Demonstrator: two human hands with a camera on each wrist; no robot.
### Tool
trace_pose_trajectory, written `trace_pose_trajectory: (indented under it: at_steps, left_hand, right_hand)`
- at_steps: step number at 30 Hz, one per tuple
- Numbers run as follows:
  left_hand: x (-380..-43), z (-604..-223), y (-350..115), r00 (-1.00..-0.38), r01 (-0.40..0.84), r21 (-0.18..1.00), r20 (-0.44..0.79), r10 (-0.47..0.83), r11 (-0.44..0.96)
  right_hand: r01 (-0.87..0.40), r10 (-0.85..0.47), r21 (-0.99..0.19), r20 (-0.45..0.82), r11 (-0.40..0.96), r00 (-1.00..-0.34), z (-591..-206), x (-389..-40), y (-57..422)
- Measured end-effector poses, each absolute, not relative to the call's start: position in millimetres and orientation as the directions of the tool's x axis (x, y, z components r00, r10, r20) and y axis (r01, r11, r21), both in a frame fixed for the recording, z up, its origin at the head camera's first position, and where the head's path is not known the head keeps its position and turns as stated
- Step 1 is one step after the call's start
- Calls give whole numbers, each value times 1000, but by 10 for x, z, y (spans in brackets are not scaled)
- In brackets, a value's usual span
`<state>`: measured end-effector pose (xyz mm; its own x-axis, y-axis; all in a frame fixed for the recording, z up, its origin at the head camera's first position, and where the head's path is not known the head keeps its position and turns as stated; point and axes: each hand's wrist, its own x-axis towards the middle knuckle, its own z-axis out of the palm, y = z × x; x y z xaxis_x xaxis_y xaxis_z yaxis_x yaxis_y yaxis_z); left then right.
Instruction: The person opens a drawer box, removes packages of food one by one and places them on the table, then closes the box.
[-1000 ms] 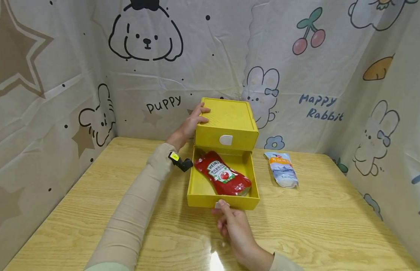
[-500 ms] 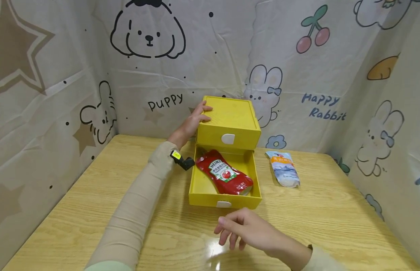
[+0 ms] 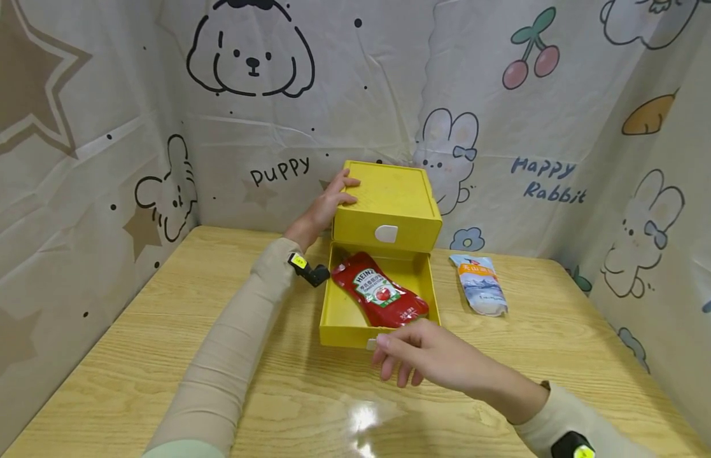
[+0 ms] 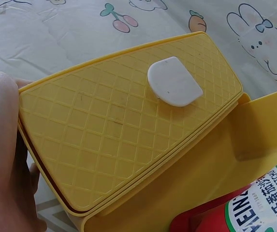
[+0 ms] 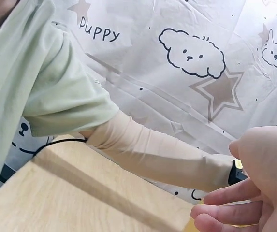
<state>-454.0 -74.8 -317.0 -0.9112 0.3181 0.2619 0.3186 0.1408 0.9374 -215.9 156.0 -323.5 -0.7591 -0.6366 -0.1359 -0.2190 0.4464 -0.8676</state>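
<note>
A yellow two-tier drawer box (image 3: 389,191) stands at the back middle in the head view, its lower drawer (image 3: 346,336) pulled far out. Inside the drawer lies a red Heinz ketchup pouch (image 3: 380,289), set diagonally. My left hand (image 3: 326,207) rests on the box's upper left edge, fingertips lying on the top; in the left wrist view it lies along the box's left side. My right hand (image 3: 426,353) hovers before the drawer front, fingers loosely bent and holding nothing. Its thumb tip overlaps the drawer's white tab (image 3: 371,344).
To the right of the box lies a blue and white packet (image 3: 480,285) with an orange band. The upper drawer's white tab (image 4: 174,82) faces front. A printed cloth (image 3: 361,114) hangs behind and beside the wooden table (image 3: 132,356).
My right hand has let go of the drawer's tab, drawn back to the right, then come forward again over the drawer's front. The left hand stays on the box.
</note>
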Motion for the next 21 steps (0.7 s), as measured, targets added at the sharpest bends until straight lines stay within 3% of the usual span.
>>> trace_pose_trajectory:
  at_steps: [12, 21]
  left_hand:
    - [-4520, -3161, -772, -904, 332, 932, 271, 331, 143]
    - [-4513, -3145, -749, -917, 312, 934, 249, 312, 171]
  right_hand:
    - [-252, -580, -826, -108, 505, -808, -2962, -2427, 1516]
    - [-187, -421, -840, -53, 509, -906, -2940, -2787, 1481]
